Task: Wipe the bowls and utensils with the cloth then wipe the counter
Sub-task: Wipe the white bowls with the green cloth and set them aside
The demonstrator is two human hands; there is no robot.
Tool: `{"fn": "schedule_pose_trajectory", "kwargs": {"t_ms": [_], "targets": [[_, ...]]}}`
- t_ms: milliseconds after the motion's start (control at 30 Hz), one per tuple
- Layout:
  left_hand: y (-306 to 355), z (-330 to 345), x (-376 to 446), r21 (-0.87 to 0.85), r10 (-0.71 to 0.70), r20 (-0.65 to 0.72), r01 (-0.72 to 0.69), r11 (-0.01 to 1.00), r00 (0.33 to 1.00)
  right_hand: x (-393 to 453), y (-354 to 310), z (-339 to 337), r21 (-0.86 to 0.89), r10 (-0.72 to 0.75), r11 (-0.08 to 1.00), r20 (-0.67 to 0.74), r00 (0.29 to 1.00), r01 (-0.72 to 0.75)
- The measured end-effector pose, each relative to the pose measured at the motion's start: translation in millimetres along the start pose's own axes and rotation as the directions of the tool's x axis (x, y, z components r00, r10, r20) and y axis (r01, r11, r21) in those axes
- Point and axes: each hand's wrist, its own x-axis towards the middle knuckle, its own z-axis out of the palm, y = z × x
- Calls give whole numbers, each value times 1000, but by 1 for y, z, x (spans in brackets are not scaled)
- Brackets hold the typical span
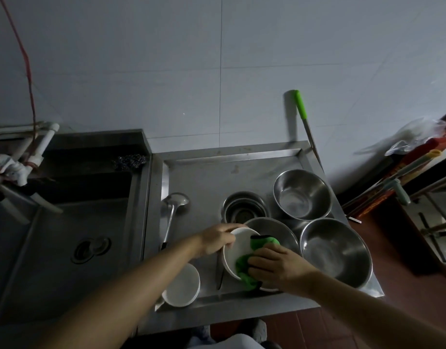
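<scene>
I'm steadying the white bowl (238, 250) by its rim with my left hand (216, 241), my right hand (274, 264) clutching the green cloth (244, 269); I should be rotating it, pressing evenly.

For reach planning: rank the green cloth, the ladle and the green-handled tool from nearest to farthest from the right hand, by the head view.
1. green cloth, under the right hand.
2. ladle, left, across the counter.
3. green-handled tool, leaning on the back wall.

The cloth (252, 267) is bright green with black trim, the held bowl (238, 248) and the bowl (182, 287) beside it white, the big bowls (335, 253) and surface (206, 177) dull silver, the leaning handle (300, 104) green, the floor (405, 290) red-brown.
</scene>
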Motion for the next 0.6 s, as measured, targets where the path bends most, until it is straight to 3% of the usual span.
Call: {"fn": "schedule_pose_trajectory", "kwargs": {"t_ms": [100,233,300,367,433,500,533,600], "targets": [[4,6,1,-38,48,-111,-53,998,993,12,3,-4,2,42,999,40,998,-43],[-22,38,6,-180,41,-416,-126,976,908,30,-1,-3,91,349,931,66,935,-354],[-29,44,10,-159,59,-473,-151,976,879,34,-8,4,109,380,916,79,922,-387],[-18,31,8,-106,59,-401,-111,988,914,29,-14,6,147,321,934,59,945,-327],[-3,9,3,-51,11,-202,-22,998,979,17,-8,1,130,152,980,7,988,-152],[4,-10,1,-23,-56,30,57,998,998,9,2,-7,98,-4,995,-7,1000,4],[5,-14,3,-4,-77,78,78,997,994,7,8,-9,79,-45,996,-2,999,45],[7,-9,8,-3,-80,-10,80,997,997,9,19,-6,43,-50,998,36,998,48]]}}
